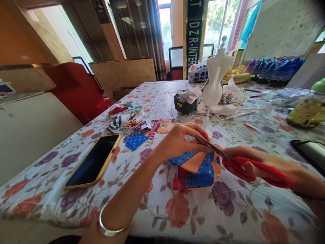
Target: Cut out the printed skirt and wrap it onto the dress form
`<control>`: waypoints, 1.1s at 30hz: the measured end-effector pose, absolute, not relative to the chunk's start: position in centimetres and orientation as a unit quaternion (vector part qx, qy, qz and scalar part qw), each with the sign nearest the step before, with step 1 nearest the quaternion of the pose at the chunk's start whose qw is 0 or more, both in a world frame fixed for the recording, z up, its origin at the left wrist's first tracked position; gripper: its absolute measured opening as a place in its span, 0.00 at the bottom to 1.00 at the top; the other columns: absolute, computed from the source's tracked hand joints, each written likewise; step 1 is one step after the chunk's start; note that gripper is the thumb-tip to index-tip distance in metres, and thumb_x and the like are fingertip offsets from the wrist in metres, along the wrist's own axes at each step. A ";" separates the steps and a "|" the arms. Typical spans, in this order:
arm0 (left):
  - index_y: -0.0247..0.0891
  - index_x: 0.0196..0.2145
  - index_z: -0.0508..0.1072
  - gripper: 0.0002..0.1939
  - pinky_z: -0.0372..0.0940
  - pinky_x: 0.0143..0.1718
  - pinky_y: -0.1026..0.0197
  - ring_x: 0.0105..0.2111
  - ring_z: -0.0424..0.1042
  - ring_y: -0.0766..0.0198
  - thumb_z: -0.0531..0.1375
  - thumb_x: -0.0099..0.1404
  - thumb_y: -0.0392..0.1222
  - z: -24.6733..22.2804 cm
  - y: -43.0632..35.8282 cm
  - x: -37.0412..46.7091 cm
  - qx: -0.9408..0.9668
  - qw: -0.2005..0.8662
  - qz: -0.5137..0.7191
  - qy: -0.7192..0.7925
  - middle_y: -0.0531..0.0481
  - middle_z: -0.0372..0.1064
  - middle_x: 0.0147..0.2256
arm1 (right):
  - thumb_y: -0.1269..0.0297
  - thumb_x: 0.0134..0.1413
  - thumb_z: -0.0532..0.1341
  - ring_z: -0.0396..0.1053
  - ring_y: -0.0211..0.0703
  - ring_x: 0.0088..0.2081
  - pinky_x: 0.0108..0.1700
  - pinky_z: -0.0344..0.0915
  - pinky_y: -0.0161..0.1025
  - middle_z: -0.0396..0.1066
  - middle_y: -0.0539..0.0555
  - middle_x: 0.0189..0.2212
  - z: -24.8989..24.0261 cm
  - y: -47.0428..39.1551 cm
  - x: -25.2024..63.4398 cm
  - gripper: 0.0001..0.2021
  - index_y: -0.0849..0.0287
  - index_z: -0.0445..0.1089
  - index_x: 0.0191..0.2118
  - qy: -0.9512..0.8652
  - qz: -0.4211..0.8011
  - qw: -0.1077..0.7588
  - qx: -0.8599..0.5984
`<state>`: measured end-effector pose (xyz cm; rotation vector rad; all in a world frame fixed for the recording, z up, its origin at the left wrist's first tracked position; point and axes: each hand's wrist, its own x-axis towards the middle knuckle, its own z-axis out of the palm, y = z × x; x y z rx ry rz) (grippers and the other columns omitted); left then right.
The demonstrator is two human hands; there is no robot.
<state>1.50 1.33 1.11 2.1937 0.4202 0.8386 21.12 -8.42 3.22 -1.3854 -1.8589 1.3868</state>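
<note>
Head view: one left hand (189, 137) pinches one patterned fabric piece (196, 166) above the floral tablecloth (157, 210) — one right hand (256, 166) grips one pair of red-handled scissors (236, 166), blades at the fabric's upper edge. One phone (92, 162) lies left; one white mannequin (215, 79) stands behind.

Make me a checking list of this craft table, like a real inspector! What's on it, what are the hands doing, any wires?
Surface: flowery tablecloth, creased in places.
Things in use: red-handled scissors; blue-and-orange patterned piece.
Clutter: yellow-edged phone, blue cutout, green basket holding crumpled white material, white mannequin.
Hands: left hand holds the patterned piece; right hand holds the scissors, blades near the left fingers.
Cables: nothing seen.
Surroundings: red chair, dark curtain, windows, whiteboard.
</note>
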 end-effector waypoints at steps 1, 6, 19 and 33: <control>0.36 0.27 0.77 0.05 0.64 0.39 0.62 0.34 0.69 0.66 0.65 0.51 0.39 1.1 1.3 1.6 0.854 0.370 0.328 0.163 0.48 0.72 0.32 | 0.44 0.45 0.55 0.50 0.34 0.20 0.21 0.55 0.34 0.52 0.46 0.18 3.2 -8.5 21.1 0.20 0.56 0.58 0.20 -0.671 0.490 0.224 -0.509; 0.35 0.26 0.77 0.03 0.64 0.39 0.62 0.34 0.69 0.67 0.65 0.51 0.37 1.1 1.0 1.8 0.850 0.369 0.336 0.168 0.49 0.72 0.31 | 0.43 0.44 0.55 0.53 0.35 0.20 0.20 0.55 0.34 0.54 0.47 0.19 2.9 -8.1 21.4 0.20 0.56 0.61 0.22 -0.688 0.508 0.199 -0.478; 0.35 0.26 0.76 0.06 0.63 0.39 0.61 0.34 0.68 0.66 0.66 0.50 0.40 0.9 1.1 1.8 0.855 0.340 0.355 0.167 0.49 0.71 0.32 | 0.39 0.46 0.53 0.54 0.34 0.19 0.21 0.58 0.35 0.54 0.46 0.18 1.8 -7.4 21.9 0.23 0.58 0.63 0.24 -0.691 0.520 0.215 -0.453; 0.34 0.24 0.75 0.09 0.63 0.41 0.60 0.34 0.68 0.65 0.67 0.48 0.42 0.9 1.1 1.9 0.848 0.336 0.370 0.175 0.48 0.71 0.30 | 0.39 0.44 0.56 0.55 0.33 0.19 0.19 0.58 0.33 0.55 0.46 0.18 1.5 -7.6 22.0 0.23 0.58 0.65 0.25 -0.689 0.516 0.226 -0.455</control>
